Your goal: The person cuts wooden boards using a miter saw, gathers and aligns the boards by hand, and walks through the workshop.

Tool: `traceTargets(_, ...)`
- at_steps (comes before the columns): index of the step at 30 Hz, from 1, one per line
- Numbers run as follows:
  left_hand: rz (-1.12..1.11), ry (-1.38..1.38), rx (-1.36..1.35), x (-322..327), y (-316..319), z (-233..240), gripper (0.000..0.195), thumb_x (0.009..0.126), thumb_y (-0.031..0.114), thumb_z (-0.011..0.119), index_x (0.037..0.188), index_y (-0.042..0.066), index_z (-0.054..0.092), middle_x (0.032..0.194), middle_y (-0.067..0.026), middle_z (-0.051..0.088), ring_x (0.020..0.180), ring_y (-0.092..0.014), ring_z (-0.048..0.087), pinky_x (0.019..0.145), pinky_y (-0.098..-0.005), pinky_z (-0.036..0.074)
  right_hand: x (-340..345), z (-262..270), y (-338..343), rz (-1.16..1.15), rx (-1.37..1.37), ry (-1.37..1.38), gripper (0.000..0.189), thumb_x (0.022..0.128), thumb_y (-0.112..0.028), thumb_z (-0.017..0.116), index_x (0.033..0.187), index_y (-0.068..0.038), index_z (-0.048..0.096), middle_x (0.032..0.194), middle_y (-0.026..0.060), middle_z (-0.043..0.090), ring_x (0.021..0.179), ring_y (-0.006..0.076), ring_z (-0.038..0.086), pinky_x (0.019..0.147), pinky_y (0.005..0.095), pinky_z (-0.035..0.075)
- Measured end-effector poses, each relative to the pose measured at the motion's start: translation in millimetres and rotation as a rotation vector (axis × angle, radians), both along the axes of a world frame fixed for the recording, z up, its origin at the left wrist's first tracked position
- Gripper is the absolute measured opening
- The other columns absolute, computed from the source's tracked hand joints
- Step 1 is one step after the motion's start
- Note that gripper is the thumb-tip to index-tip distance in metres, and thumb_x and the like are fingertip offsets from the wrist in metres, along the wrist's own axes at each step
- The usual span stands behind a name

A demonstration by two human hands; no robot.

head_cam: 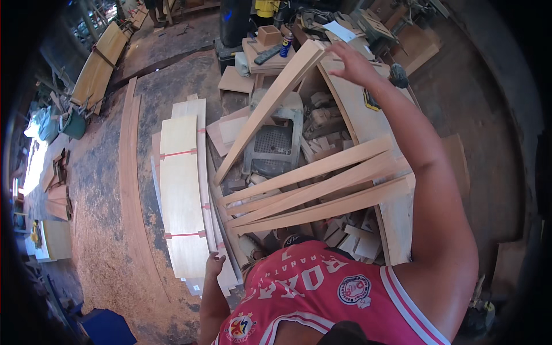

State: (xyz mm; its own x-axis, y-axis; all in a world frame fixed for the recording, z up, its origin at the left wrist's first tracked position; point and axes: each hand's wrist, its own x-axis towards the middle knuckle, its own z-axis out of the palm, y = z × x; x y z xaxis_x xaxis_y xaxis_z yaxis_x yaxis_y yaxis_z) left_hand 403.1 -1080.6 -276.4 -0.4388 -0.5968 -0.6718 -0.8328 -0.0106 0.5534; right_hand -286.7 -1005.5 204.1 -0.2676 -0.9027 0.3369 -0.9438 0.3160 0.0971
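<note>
My right hand (pixel 354 69) is raised with its fingers apart, close beside the upper end of a pair of long wooden strips (pixel 269 110). Whether the fingertips touch that end is hard to see. The strips slant down over a plastic step stool (pixel 276 138). Nearer my body, several more wooden strips (pixel 310 181) fan out, their right ends on a wooden bench top (pixel 366 118). My left hand (pixel 214 264) hangs low, fingers slightly curled, by the edge of a stack of thin wood panels (pixel 183 194) bound with red bands. It appears to hold nothing.
A blue spray can (pixel 286 45) and a wooden box (pixel 269 35) stand on a small table. A cordless drill (pixel 398 76) is on the bench. Wood offcuts (pixel 360 237) lie below the strips. Long boards (pixel 131 172) and sawdust (pixel 99 246) cover floor at left. Another person's legs (pixel 155 15) show far back.
</note>
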Motion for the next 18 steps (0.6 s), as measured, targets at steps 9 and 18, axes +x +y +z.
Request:
traceTargets(9,0.158,0.023,0.013,-53,17,33,0.059,0.076,0.031,0.070,0.122,-0.001,0.054,0.106,-0.0238,0.063,0.098,-0.034,0.062,0.086,-0.0396,0.048,-103,-30,-74,0.177,0.137,-0.478,0.085,0.057,-0.020,0.087,0.130,-0.009,0.044,0.126,0.0126,0.053,0.118,0.0271,0.050,0.100,0.0362,0.040)
traceTargets(18,0.031,0.063,-0.054,-88,-6,30,0.060,0.077,0.037,0.070,0.120,-0.002,0.053,0.112,-0.0219,0.061,0.107,-0.034,0.058,0.089,-0.0374,0.047,-31,-28,-59,0.114,0.053,-0.438,0.065,0.061,-0.028,0.084,0.114,-0.008,0.052,0.103,0.0112,0.061,0.097,0.0251,0.059,0.086,0.0353,0.046)
